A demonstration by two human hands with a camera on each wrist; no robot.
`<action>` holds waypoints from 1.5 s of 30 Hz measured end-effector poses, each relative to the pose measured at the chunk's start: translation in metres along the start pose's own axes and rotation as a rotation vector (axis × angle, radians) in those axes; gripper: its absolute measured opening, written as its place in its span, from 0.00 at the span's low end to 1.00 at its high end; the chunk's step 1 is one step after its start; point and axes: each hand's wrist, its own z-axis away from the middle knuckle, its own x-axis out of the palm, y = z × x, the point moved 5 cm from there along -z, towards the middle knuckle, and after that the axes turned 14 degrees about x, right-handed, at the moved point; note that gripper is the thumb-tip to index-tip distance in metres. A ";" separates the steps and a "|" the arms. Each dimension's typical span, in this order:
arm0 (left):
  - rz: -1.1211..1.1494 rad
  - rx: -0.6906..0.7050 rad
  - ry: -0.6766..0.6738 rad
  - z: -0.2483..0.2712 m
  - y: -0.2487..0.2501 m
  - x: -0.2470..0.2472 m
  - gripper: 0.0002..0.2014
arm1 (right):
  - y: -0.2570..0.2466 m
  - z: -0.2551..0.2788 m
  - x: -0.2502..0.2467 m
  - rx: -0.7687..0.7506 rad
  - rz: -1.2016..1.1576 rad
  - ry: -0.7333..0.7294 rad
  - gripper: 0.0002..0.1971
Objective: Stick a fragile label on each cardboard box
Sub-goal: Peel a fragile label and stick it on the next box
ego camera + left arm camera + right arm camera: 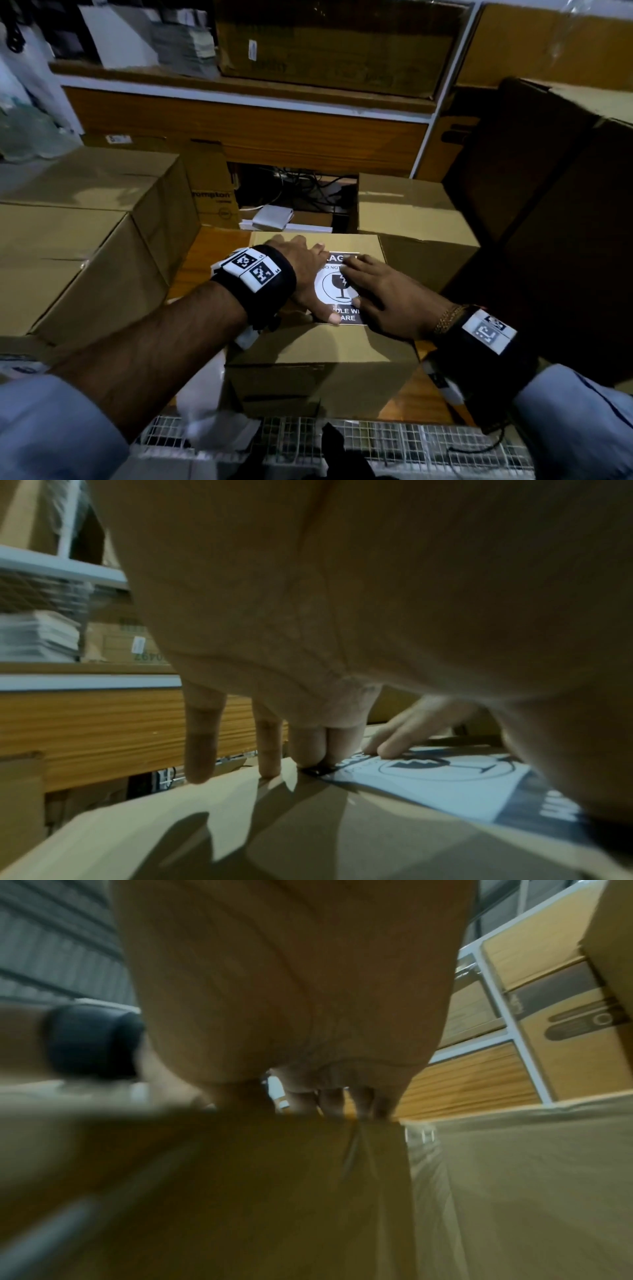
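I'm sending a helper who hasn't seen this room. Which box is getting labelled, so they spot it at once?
Below the wooden shelf, among stacked boxes, it is the small box nearest the person. Only it carries a black-and-white fragile label, with the left hand and right hand pressed flat on it.

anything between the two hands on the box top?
Only the fragile label: its broken-glass symbol shows in the gap between the left hand and right hand, both pressing flat on it atop the cardboard box. Clearest in the head view.

fragile label flat on cardboard box — top
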 end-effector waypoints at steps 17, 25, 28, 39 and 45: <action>-0.003 0.022 -0.009 0.000 0.000 -0.003 0.60 | 0.003 0.007 -0.007 -0.013 0.038 0.024 0.36; 0.055 0.039 -0.022 0.001 -0.008 -0.002 0.63 | 0.011 0.010 -0.015 -0.030 -0.245 0.000 0.28; 0.059 0.048 -0.030 0.000 -0.011 0.001 0.65 | 0.002 0.017 -0.018 -0.068 -0.195 -0.021 0.25; 0.037 0.058 -0.035 0.000 -0.010 0.001 0.65 | -0.030 0.060 -0.020 -0.119 -0.169 0.050 0.16; 0.033 0.059 -0.044 -0.003 -0.012 0.003 0.66 | -0.028 0.071 -0.022 -0.038 -0.162 0.090 0.18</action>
